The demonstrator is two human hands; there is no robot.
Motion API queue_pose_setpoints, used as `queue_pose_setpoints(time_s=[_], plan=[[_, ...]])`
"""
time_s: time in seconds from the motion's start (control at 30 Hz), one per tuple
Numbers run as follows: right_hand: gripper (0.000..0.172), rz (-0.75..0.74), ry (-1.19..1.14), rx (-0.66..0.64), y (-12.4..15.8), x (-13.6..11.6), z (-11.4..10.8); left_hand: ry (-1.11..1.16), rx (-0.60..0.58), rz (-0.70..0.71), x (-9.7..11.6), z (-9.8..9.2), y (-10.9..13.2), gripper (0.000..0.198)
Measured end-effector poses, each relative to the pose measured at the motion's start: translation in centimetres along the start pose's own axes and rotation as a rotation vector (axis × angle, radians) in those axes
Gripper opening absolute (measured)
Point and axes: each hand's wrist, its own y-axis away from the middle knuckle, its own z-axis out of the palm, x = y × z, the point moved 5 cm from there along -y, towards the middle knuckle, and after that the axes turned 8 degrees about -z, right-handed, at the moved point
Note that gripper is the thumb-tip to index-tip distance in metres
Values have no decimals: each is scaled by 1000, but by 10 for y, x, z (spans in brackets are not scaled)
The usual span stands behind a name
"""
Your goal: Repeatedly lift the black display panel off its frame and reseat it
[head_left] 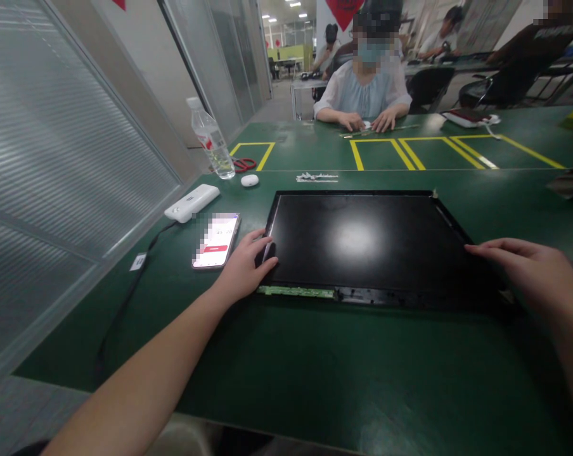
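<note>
Overall, two hands (243, 267) (528, 263) touch one black panel (362, 244), one phone (217, 242) nearby.

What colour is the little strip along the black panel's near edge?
The strip is green; it shows in the head view.

Panel (362, 244) on tbl (362, 373); phone (217, 244) L of it; bottle (213, 144) behind phone, nr scissors (245, 165).

The near table (334, 367) lies dim and shadowed; ceiling lights (295, 4) glow far off, white glare spots the panel (305, 228), and distortion stretches the blinds (72, 164) at left.
</note>
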Motion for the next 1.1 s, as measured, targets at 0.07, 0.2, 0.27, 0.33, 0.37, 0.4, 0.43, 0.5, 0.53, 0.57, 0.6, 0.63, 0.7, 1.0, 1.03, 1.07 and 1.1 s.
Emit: queue_pose_setpoints(time_s=[0.07,0.2,0.27,0.33,0.37,0.4,0.43,0.5,0.53,0.57,0.6,0.63,0.7,1.0,1.03,1.07,1.1], plan=[[43,0,5,2,0,-1,0,-8,-15,11,1,-3,1,49],[45,37,-18,-6,1,-1,1,-22,-121,93,6,-13,3,56],[43,33,-16,-6,0,0,2,-43,-151,180,9,-18,4,57],[43,16,-8,-9,-2,2,2,-49,-175,243,11,-22,5,56],[43,12,-1,-10,-3,3,1,-46,-189,259,11,-23,5,55],[44,13,5,-13,-4,5,1,-41,-203,265,11,-23,5,53],[45,16,11,-16,-5,5,1,-35,-217,267,10,-22,6,52],[46,23,25,-23,-5,6,1,-24,-237,269,10,-21,6,49],[46,23,30,-25,-6,6,1,-17,-243,275,10,-20,7,47],[47,24,37,-25,-6,6,1,-9,-248,289,11,-19,7,45],[48,23,43,-21,-6,6,1,-2,-251,307,12,-18,8,43],[48,20,49,-15,-5,6,1,5,-253,329,13,-17,9,41],[48,12,52,-6,-5,5,1,16,-252,372,15,-16,11,37],[48,-18,85,-21,-10,14,1,15,-232,424,22,-18,12,31],[48,-21,88,-24,-11,15,2,16,-234,419,22,-18,12,32],[48,-19,91,-28,-12,16,2,17,-239,412,22,-18,11,32],[49,-17,95,-34,-12,17,2,22,-242,407,22,-18,11,31]])
